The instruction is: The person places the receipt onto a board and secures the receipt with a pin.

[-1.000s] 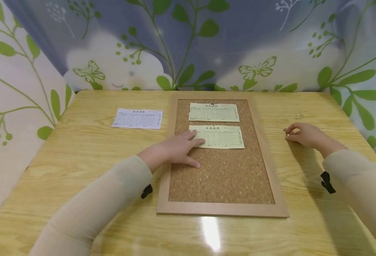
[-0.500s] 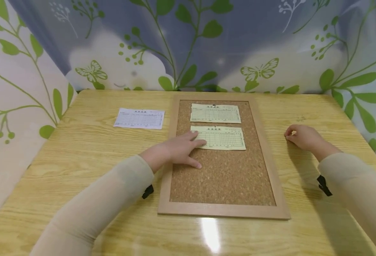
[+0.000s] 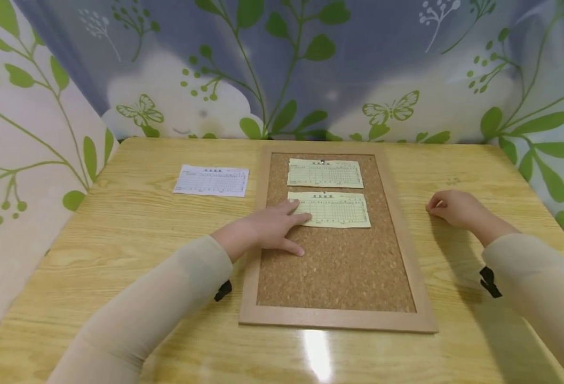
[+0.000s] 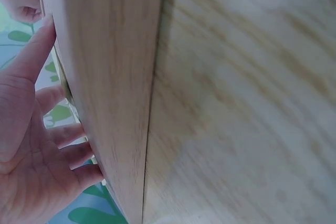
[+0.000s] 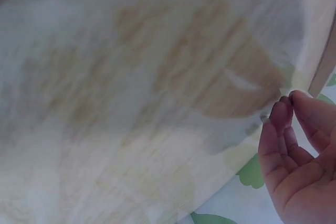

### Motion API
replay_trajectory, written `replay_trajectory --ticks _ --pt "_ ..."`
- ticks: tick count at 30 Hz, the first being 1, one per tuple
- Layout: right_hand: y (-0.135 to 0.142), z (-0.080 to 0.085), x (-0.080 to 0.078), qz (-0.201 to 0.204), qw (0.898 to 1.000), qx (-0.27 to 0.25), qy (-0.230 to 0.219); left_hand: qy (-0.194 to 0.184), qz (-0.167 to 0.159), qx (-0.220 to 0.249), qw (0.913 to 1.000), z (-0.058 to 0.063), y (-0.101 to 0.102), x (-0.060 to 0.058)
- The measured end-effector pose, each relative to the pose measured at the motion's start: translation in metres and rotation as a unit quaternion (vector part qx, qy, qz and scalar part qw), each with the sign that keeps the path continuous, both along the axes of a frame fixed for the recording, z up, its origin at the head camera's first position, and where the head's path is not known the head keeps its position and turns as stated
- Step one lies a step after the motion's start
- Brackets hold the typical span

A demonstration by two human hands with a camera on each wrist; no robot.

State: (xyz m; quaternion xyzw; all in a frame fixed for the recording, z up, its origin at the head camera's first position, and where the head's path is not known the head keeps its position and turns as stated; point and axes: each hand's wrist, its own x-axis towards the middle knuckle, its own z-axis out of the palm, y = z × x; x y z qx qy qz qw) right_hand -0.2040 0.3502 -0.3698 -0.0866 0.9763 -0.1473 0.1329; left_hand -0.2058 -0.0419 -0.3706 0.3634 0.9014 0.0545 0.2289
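Observation:
A cork board (image 3: 334,272) in a wooden frame lies on the table. Two yellow printed slips are on it, an upper slip (image 3: 325,174) and a lower slip (image 3: 339,210), each with a small pin at its top edge. My left hand (image 3: 277,224) rests with spread fingers on the board's left side, fingertips over the lower slip's left end. To the right of the board, my right hand (image 3: 457,208) is low at the tabletop. Its thumb and index finger pinch a tiny dark pushpin (image 5: 286,98), mostly hidden by the fingertips.
A white printed slip (image 3: 212,180) lies on the table (image 3: 133,240) to the left of the board. Behind the table hangs a leaf-and-butterfly patterned cloth (image 3: 339,69). Another small shiny bit (image 5: 264,117) shows at the right fingertips.
The right thumb and index finger have closed together at the tabletop, where small pins showed by the fingertips a second ago. The left hand keeps its place on the board.

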Motion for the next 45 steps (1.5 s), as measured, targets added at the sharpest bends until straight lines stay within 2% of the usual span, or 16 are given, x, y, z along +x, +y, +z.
replay_trajectory --ticks 8,14,19,35,45 --pt "-0.001 0.005 0.0 -0.021 0.997 -0.072 -0.024 -0.009 0.006 0.009 0.9999 -0.001 0.0 0.001" --pt "-0.012 0.008 -0.003 -0.055 0.981 -0.172 -0.073 -0.002 -0.002 0.008 1.0 -0.005 -0.001 0.0" --pt "-0.022 0.008 -0.005 -0.067 0.969 -0.216 -0.094 0.006 -0.006 0.013 0.9999 -0.007 -0.001 -0.001" --pt "-0.036 0.012 -0.011 -0.06 0.95 -0.282 -0.119 -0.001 -0.009 0.006 0.9999 -0.005 -0.001 -0.001" --pt "-0.047 0.012 -0.014 -0.061 0.941 -0.305 -0.136 -0.002 -0.006 0.001 1.0 -0.006 -0.001 0.0"
